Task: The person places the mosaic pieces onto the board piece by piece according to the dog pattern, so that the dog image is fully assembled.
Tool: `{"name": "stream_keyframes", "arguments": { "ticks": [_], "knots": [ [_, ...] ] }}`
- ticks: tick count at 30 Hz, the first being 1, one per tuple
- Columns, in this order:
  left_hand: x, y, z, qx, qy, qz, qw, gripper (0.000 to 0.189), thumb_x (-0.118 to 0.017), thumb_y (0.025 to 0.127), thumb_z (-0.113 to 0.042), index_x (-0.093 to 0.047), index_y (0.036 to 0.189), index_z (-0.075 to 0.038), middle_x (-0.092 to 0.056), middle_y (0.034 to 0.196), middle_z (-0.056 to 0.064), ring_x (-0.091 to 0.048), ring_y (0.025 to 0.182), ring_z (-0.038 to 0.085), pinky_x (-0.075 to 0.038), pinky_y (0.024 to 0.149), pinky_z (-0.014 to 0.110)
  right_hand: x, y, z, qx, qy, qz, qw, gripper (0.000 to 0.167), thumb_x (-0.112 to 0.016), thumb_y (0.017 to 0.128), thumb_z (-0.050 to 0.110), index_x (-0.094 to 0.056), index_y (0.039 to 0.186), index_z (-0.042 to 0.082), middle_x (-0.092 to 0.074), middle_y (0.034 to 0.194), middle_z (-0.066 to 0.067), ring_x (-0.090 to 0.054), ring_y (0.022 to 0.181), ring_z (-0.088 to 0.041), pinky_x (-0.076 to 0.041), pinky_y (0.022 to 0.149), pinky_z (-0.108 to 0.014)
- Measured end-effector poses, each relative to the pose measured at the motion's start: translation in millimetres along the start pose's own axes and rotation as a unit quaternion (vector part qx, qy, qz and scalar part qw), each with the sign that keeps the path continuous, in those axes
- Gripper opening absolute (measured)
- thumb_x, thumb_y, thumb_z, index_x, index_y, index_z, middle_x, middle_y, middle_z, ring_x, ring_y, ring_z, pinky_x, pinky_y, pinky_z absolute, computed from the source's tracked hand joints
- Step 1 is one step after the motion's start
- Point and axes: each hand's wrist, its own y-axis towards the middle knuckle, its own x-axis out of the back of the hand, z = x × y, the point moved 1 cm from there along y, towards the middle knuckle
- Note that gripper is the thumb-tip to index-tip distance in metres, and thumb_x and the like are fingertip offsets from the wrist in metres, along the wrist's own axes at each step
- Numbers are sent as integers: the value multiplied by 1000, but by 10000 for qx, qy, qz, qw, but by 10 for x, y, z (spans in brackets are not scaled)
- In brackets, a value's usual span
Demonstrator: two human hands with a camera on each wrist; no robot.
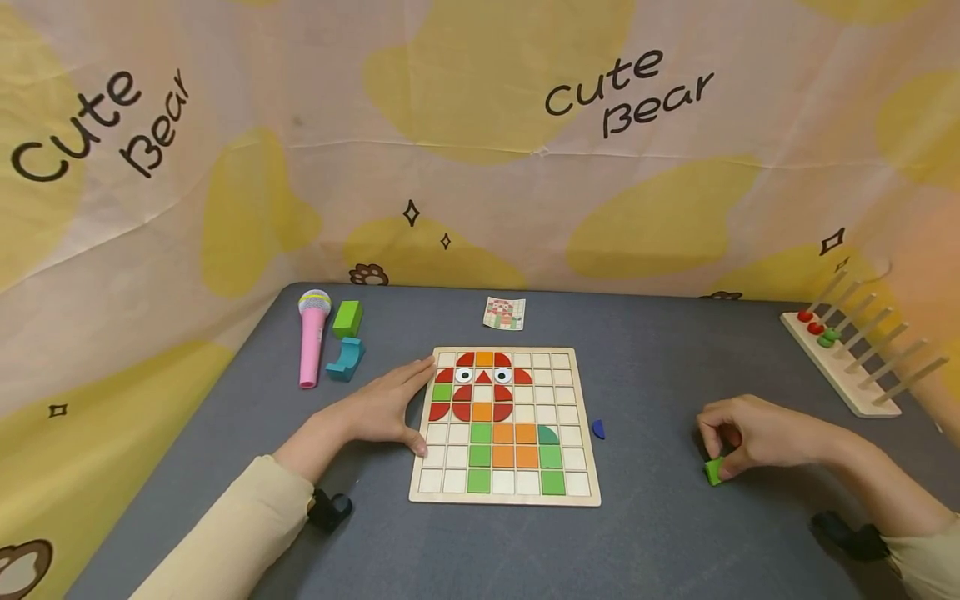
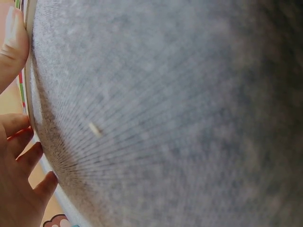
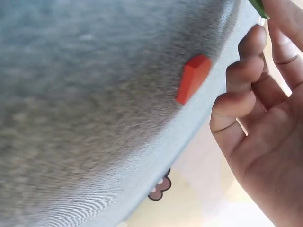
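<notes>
A square wooden mosaic board (image 1: pixel 504 502) lies on the table, partly filled with red, orange, green and eye-printed tiles that form a figure. At its left edge my left hand (image 1: pixel 384 410) rests with thumb and fingers spread along the rim. Off to the right of the board, my right hand (image 1: pixel 765 433) pinches a small green tile (image 1: pixel 713 472) between thumb and index finger, low over the table. The right wrist view catches only a corner of that tile. A red tile (image 3: pixel 194 78) lies on the table by the right hand there; the head view hides it.
A blue rounded tile (image 1: pixel 597 429) lies just right of the board, and a printed picture card (image 1: pixel 504 313) behind it. On the left are a pink microphone (image 1: pixel 311 342), a green block (image 1: pixel 347 318) and a teal arch block (image 1: pixel 346 360). A peg rack (image 1: pixel 843 367) with beads stands far right.
</notes>
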Motion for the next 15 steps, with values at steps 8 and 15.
{"name": "stream_keyframes", "arguments": {
  "ticks": [8, 15],
  "knots": [
    [2, -10, 14, -7, -40, 14, 10000, 125, -82, 62, -63, -21, 158, -12, -14, 169, 6, -20, 154, 35, -26, 119, 63, 46, 236, 164, -244, 279, 94, 9993, 16, -78, 84, 20, -61, 83, 19, -60, 70, 6, -49, 59, 6, -46, 51, -19],
    [3, -11, 2, -30, -39, 20, 10000, 126, -81, 62, -65, -20, 159, -12, -15, 168, 6, -20, 154, 35, -28, 119, 63, 6, 601, 354, -761, 119, -334, 9965, 11, -76, 86, 22, -66, 90, 21, -64, 76, 7, -56, 66, -3, -51, 59, -22]
  ]
}}
